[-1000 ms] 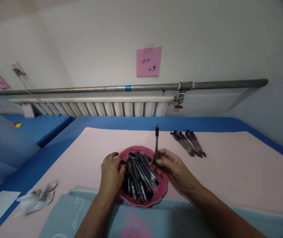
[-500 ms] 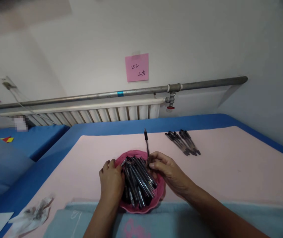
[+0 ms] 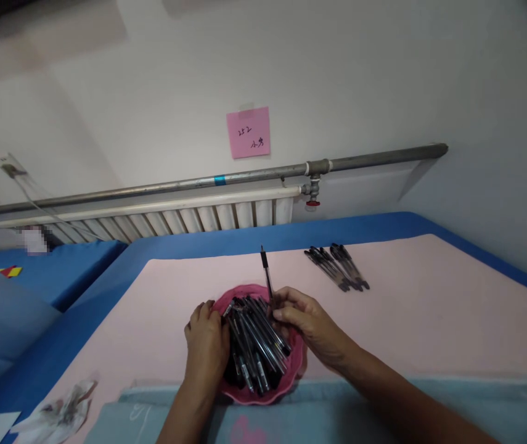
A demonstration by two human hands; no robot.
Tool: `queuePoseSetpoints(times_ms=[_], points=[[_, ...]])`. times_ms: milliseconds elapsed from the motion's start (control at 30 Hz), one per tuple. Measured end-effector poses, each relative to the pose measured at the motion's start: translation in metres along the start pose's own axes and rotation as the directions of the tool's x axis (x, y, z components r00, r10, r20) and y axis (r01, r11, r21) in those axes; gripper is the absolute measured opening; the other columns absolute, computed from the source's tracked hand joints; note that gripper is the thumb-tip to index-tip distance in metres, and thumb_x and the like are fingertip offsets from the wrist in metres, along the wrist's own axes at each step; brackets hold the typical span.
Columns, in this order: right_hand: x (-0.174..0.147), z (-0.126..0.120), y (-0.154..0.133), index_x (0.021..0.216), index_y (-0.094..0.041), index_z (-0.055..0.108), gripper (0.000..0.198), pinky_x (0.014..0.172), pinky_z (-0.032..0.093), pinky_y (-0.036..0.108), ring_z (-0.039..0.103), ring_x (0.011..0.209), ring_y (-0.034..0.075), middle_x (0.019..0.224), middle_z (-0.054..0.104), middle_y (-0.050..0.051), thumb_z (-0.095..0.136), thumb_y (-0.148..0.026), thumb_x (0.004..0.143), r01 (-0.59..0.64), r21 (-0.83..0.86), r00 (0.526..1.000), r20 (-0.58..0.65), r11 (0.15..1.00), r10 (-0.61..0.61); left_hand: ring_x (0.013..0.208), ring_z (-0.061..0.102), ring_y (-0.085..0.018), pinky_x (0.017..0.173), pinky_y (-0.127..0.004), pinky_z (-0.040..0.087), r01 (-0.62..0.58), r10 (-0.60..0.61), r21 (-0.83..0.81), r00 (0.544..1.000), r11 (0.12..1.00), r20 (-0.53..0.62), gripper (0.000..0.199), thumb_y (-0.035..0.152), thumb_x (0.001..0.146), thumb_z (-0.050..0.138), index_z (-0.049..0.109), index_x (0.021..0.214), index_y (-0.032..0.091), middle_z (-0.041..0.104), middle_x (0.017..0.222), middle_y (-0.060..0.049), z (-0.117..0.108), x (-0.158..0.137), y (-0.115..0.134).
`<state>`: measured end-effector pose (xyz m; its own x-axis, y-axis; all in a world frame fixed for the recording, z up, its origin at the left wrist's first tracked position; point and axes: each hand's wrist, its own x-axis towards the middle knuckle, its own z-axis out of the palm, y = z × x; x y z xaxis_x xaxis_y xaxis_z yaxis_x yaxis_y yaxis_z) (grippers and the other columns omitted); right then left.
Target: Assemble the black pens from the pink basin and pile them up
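Pen (image 3: pixel 265 270) pinched at its lower end between thumb and fingers of the right hand (image 3: pixel 307 317), which are closed on it; most of the barrel projects above them, over the far right of the pink bowl (image 3: pixel 299 364). Left hand (image 3: pixel 206 345) at the bowl's left rim, fingers curled; cannot tell whether they grip anything. Pen: near upright, leaning slightly left, pointed tip up, black grip section, clear barrel with dark core. Loose pens (image 3: pixel 256 339) heaped in bowl.
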<state>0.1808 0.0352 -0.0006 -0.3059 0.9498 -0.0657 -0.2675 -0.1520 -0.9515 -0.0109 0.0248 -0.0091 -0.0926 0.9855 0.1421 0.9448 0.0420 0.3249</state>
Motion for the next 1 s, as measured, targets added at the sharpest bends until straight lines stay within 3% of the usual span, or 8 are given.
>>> queuePoseSetpoints(times_ms=[67,133,233,300,333,433,633,1000], points=[[-0.001,0.001,0.000,0.082,-0.018,0.058,0.015,0.048,0.036,0.020,0.045,0.049,0.007,0.062,0.055,-0.005,0.063,-0.022,0.069,0.004,-0.041,1.000,-0.004,0.999,-0.004,0.119,0.047,-0.032,0.097,-0.047,0.037,-0.023,-0.013,-0.238,0.989,0.971,-0.145,0.019,0.019,0.082,0.046,0.065,0.085,0.015,0.057,0.125,-0.018,-0.005,-0.001,-0.004],[-0.002,0.002,0.000,0.084,-0.018,0.060,0.015,0.049,0.037,0.021,0.046,0.050,0.008,0.063,0.055,-0.005,0.062,-0.023,0.070,0.005,-0.096,1.000,-0.010,0.995,-0.006,0.105,0.057,-0.027,0.092,-0.042,0.042,-0.017,-0.099,-0.551,0.979,0.834,-0.179,0.015,0.027,0.082,0.053,0.064,0.085,0.017,0.065,0.108,-0.013,-0.012,-0.003,-0.008],[-0.005,0.005,-0.002,0.086,-0.019,0.064,0.015,0.050,0.039,0.023,0.048,0.052,0.009,0.065,0.058,-0.003,0.060,-0.025,0.073,0.033,-0.211,0.999,-0.022,0.977,-0.039,0.071,0.063,-0.017,0.071,-0.031,0.052,0.136,-0.216,-0.922,0.975,0.362,0.059,0.019,0.035,0.076,0.065,0.063,0.085,0.019,0.067,0.079,-0.002,-0.023,-0.003,-0.011],[-0.005,0.005,-0.004,0.084,-0.019,0.067,0.014,0.054,0.042,0.025,0.053,0.059,0.013,0.070,0.062,0.000,0.059,-0.026,0.074,0.095,-0.297,0.994,-0.030,0.950,-0.109,0.059,0.061,-0.011,0.060,-0.023,0.052,0.227,-0.230,-0.973,0.950,0.052,0.209,0.022,0.032,0.068,0.073,0.064,0.081,0.017,0.066,0.071,0.001,-0.027,-0.003,-0.012],[-0.006,0.005,-0.005,0.083,-0.020,0.068,0.014,0.057,0.044,0.026,0.056,0.065,0.015,0.074,0.064,0.001,0.059,-0.026,0.075,0.132,-0.333,0.988,-0.036,0.934,-0.153,0.057,0.061,-0.009,0.058,-0.021,0.052,0.250,-0.236,-0.967,0.938,-0.052,0.255,0.024,0.028,0.064,0.077,0.065,0.080,0.016,0.066,0.069,0.001,-0.028,-0.002,-0.012],[-0.005,0.004,-0.008,0.082,-0.021,0.069,0.015,0.063,0.047,0.028,0.060,0.077,0.019,0.079,0.067,0.003,0.057,-0.027,0.077,0.211,-0.420,0.966,-0.046,0.882,-0.253,0.056,0.063,-0.010,0.057,-0.019,0.053,0.275,-0.232,-0.937,0.918,-0.216,0.322,0.026,0.018,0.057,0.082,0.068,0.078,0.013,0.068,0.065,-0.001,-0.028,-0.001,-0.012],[-0.004,0.001,-0.008,0.082,-0.022,0.070,0.015,0.066,0.049,0.029,0.062,0.082,0.020,0.082,0.068,0.004,0.055,-0.025,0.078,0.280,-0.518,0.939,-0.028,0.808,-0.343,0.058,0.066,-0.012,0.057,-0.020,0.055,0.260,-0.236,-0.917,0.912,-0.302,0.336,0.022,0.011,0.056,0.080,0.070,0.076,0.012,0.071,0.066,-0.003,-0.025,0.000,-0.016],[-0.005,0.000,-0.010,0.084,-0.022,0.068,0.015,0.071,0.049,0.031,0.062,0.081,0.019,0.083,0.068,0.003,0.053,-0.023,0.081,0.297,-0.592,0.935,0.020,0.749,-0.355,0.057,0.065,-0.012,0.058,-0.021,0.055,0.290,-0.174,-0.944,0.933,-0.160,0.316,0.025,0.019,0.058,0.081,0.072,0.080,0.011,0.070,0.064,-0.004,-0.027,0.000,-0.016]])
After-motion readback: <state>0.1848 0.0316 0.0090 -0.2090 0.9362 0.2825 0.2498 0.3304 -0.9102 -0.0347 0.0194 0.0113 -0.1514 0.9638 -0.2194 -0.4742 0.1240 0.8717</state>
